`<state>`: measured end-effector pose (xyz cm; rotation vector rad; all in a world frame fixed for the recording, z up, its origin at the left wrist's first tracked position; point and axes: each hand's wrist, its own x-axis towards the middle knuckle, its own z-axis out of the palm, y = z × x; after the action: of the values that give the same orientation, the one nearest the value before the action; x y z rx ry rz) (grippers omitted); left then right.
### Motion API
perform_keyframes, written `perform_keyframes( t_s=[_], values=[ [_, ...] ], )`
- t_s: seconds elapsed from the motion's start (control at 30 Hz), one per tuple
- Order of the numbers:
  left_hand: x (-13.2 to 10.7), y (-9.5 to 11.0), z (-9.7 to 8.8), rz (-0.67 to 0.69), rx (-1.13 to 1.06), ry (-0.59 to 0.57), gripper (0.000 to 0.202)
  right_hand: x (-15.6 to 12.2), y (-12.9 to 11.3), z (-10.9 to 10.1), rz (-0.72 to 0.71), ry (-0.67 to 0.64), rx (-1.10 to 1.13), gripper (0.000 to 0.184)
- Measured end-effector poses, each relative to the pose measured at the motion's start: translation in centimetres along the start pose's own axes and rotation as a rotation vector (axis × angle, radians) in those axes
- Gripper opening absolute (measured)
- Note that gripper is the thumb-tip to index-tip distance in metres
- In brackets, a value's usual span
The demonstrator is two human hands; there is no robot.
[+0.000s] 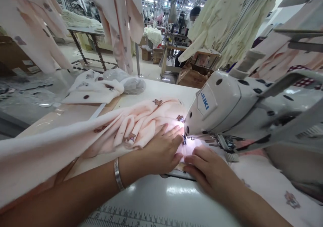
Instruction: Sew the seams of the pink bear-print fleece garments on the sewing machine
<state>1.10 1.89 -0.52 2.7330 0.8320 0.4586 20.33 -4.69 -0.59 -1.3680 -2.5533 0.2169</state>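
Note:
My left hand point(161, 149) lies flat on a pale pink printed fabric point(131, 126), fingers stretched toward the needle area of a white JUKI sewing machine point(222, 105). My right hand point(204, 168) rests on the same fabric just in front of the presser foot point(185, 140), fingers curled and pressing the cloth down. The fabric bunches in folds to the left and drapes over my left forearm, which wears a silver bracelet point(118, 174). A bright lamp lights the cloth under the needle.
A white table point(161, 193) with a printed ruler point(121, 218) along its near edge. A folded fabric pile point(96, 87) and a plastic bag point(131, 82) lie at the back. Garments hang overhead. A person works at a far table. Cardboard boxes point(191, 77) stand behind.

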Motion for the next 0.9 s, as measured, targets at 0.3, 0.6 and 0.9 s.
perform_keyframes(
  t_s=[0.3,0.6,0.9],
  values=[
    [0.0,-0.3,0.5,0.217,0.04,0.039,0.024,0.2,3.2,1.3,0.291,0.376,0.341,0.032],
    [-0.1,-0.2,0.3,0.153,-0.057,0.071,0.024,-0.5,3.0,0.6,0.23,0.339,0.04,0.024],
    [2.1,-1.0,-0.4,-0.004,-0.006,0.009,0.017,0.6,3.3,0.6,0.208,0.277,-0.179,0.026]
  ],
)
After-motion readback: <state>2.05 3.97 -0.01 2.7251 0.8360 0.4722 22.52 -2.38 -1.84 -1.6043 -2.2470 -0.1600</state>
